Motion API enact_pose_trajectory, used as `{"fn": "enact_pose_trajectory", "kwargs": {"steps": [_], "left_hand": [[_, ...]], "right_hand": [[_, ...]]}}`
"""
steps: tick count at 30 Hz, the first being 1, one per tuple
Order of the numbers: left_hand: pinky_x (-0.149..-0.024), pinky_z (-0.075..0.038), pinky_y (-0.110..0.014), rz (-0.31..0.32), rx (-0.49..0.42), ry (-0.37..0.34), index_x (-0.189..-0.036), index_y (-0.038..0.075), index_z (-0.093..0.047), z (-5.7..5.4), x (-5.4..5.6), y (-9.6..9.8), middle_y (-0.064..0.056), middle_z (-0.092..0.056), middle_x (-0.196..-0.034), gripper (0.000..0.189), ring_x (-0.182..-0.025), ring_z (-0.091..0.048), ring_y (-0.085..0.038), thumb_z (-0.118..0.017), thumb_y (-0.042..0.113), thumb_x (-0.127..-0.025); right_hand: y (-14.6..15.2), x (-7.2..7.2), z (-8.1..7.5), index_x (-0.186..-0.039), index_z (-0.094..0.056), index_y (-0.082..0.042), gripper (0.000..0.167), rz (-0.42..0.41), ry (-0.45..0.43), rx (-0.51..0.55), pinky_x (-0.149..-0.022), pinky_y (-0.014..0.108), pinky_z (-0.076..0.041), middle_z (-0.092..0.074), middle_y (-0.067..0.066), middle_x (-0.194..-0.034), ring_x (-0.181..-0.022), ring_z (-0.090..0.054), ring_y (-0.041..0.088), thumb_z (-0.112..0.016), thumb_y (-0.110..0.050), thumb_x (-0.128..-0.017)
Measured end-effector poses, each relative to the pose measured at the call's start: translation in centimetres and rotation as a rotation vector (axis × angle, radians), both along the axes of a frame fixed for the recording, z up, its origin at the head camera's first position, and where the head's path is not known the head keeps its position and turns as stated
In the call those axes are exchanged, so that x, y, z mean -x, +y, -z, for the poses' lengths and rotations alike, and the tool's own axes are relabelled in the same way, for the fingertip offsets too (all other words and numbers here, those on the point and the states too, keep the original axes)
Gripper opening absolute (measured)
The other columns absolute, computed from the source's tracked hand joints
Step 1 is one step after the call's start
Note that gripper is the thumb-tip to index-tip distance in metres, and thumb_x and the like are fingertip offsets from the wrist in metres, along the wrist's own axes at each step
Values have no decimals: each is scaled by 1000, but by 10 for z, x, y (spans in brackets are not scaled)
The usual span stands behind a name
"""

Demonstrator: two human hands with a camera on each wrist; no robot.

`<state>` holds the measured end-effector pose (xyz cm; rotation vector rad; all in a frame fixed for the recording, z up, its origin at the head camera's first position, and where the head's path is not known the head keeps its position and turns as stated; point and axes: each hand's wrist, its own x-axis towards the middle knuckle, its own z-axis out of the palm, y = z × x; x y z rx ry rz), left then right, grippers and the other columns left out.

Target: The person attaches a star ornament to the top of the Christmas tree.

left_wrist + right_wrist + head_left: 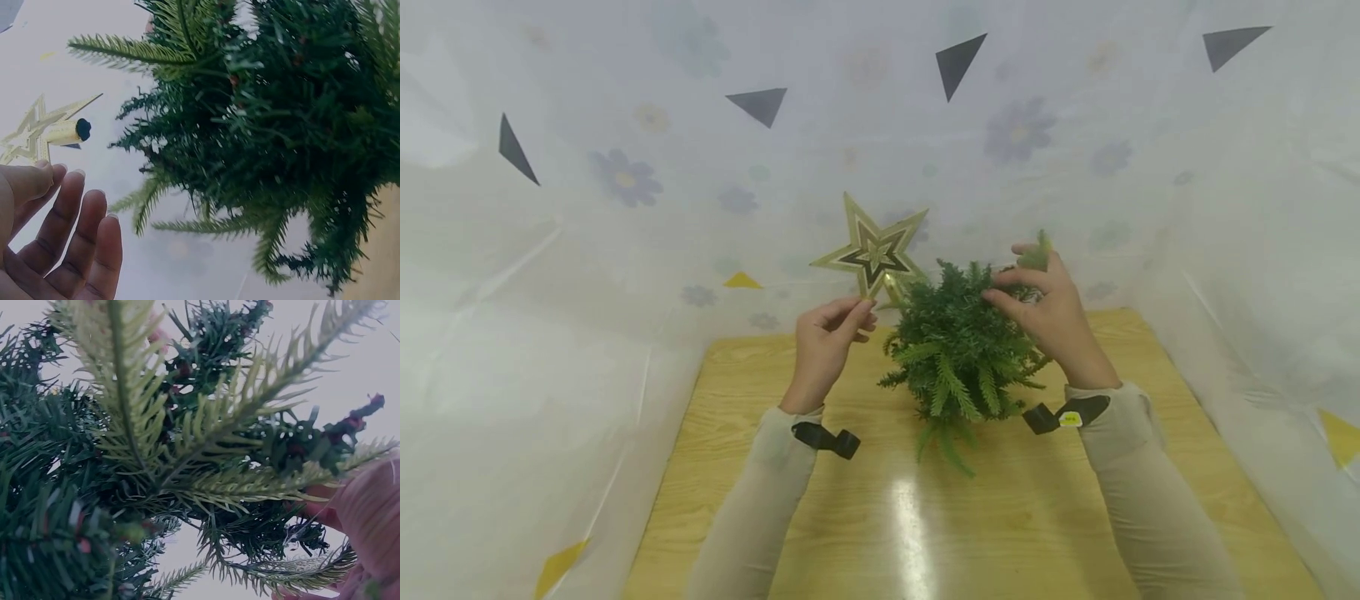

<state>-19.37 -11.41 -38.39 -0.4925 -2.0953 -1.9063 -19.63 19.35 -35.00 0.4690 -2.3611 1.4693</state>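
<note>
Gold, layered star at the scene's far centre, pinched by its lower point between the left hand's thumb and fingers; a short gold tube sticks out from one face. Just right of it, a bushy green artificial tree appears over the wooden bench, its base hidden. At its far right side, the right hand reaches thumb and forefinger into the foliage; whether they grip a twig cannot be told.
</note>
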Motion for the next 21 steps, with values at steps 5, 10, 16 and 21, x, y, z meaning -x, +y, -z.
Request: {"fn": "enact_pose_trajectory", "kwargs": {"steps": [5,10,16,21], "left_hand": [[-72,-63,-39,14,-11,15,-112,-1,-78,-5,-1,5,-23,-74,-93,22,-81,-73,-23,-68,17,-103],[-73,-63,-42,21,-10,22,-112,-5,-76,-11,-1,12,-24,-74,-92,25,-81,-72,-26,-68,16,-103],[-72,-64,-41,45,-12,31,-112,-5,-76,-20,1,22,-26,-72,-93,24,-80,-73,-30,-69,16,-102],[-71,-64,-43,71,-26,18,-115,-6,-75,-24,3,30,-26,-72,-93,25,-80,-73,-35,-68,14,-102]], "right_hand": [[-1,0,0,-106,-76,5,18,-11,-37,36,-113,71,-28,-39,20,-156,-141,-35,45,-81,-4,-90],[1,-2,2,-106,-76,6,20,-11,-67,58,-113,70,-28,-39,20,-155,-142,-34,44,-81,-5,-90],[2,-1,3,-104,-76,6,18,-12,-62,56,-110,68,-33,-42,21,-152,-140,-37,44,-81,-3,-90],[2,-3,2,-102,-76,8,17,-17,-53,53,-111,70,-32,-43,22,-151,-138,-38,47,-81,-2,-90]]}}
